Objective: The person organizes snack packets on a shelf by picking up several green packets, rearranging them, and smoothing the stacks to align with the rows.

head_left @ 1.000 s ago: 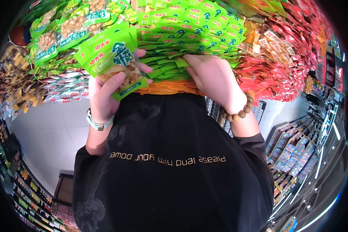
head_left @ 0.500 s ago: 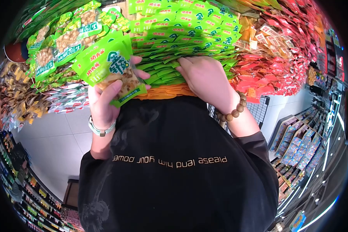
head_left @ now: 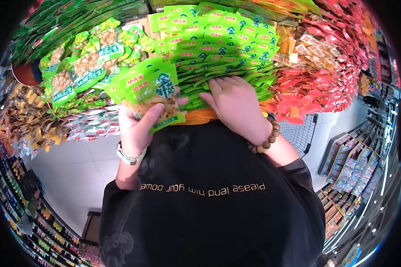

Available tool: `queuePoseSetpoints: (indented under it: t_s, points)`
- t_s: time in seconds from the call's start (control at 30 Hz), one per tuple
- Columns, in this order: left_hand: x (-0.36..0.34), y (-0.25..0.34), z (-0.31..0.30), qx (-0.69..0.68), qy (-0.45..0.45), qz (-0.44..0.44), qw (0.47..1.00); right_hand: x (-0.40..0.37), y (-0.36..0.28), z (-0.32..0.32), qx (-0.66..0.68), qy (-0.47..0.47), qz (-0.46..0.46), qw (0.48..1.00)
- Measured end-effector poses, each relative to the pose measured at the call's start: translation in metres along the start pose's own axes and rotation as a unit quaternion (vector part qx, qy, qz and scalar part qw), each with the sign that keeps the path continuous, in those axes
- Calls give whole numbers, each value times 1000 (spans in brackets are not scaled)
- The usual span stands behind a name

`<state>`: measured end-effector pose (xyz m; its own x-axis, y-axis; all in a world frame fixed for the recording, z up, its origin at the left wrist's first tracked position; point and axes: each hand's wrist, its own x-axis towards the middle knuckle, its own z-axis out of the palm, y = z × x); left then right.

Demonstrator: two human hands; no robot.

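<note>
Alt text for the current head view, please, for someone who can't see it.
A left hand holds green snack packets while the right hand touches matching stacked packets, with red packets farther right.

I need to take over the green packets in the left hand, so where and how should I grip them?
Probably best to pinch the green packets together by their upper ends, coming from the far side, away from the body. Those ends look flat and fan out free, while the left hand has its thumb across the lower part.
</note>
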<state>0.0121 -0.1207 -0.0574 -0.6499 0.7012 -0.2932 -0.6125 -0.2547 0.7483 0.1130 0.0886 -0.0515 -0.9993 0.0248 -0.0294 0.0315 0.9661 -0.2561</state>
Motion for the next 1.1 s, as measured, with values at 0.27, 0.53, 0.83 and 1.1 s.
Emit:
queuePoseSetpoints:
  t_s: [0.27, 0.53, 0.83, 1.1]
  points:
    - [-10, -6, -21, 135, 32, 60, 989, -11, 5, -11, 48, 133, -28, 990]
    - [-1, 1, 19, 178, -77, 16, 981, -8, -24, -14, 543, 52, 114, 830]
    - [0, -4, 6, 213, -78, 5, 974, -24, 2, -4, 675, 65, 198, 708]
    - [19, 13, -9, 108, -27, 204, 973, -2, 59, -52, 587, 358, 115, 718]
